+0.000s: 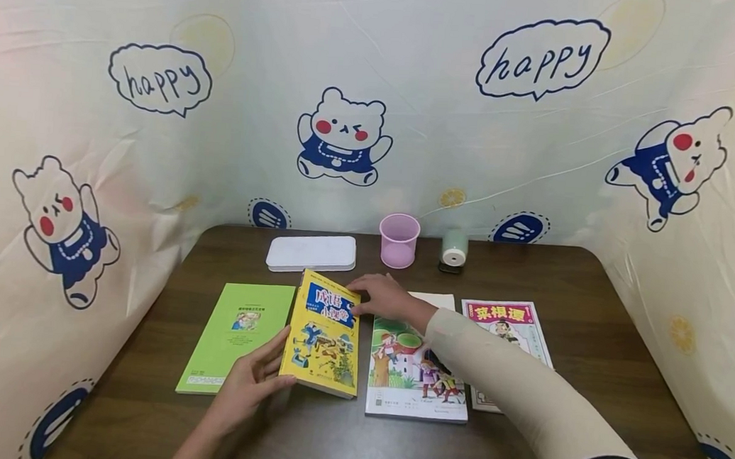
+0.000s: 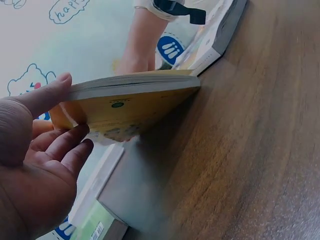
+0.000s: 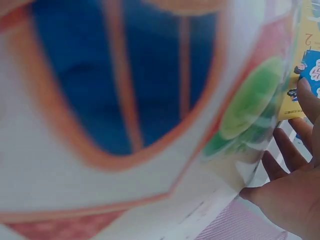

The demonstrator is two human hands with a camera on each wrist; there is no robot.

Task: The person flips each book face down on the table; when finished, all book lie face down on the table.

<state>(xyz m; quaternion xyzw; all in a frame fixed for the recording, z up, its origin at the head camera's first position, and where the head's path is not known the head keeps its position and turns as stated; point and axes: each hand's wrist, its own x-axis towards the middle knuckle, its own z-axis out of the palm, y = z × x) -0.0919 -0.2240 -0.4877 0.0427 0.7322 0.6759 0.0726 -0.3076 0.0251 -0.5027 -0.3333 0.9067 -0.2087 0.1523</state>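
Note:
A yellow book [image 1: 321,340] with a blue title panel is tilted above the table, left of centre. My left hand [image 1: 248,385] grips its lower left edge, thumb over the page edges and fingers underneath, as the left wrist view [image 2: 45,145] shows. At the book's upper right corner is my right hand [image 1: 385,295], its thumb on the cover and the other fingers at the far edge. In the right wrist view, those fingers of the right hand [image 3: 295,175] are spread beside the yellow corner [image 3: 295,102]. A green book [image 1: 238,341] lies to the left.
Right of the yellow book lie a picture-covered book [image 1: 416,396] and a pink-and-white book [image 1: 527,326], partly under my right forearm. Behind stand a white flat case [image 1: 311,252], a pink cup [image 1: 398,242] and a pale green device [image 1: 453,248]. A printed curtain [image 1: 417,62] surrounds the table.

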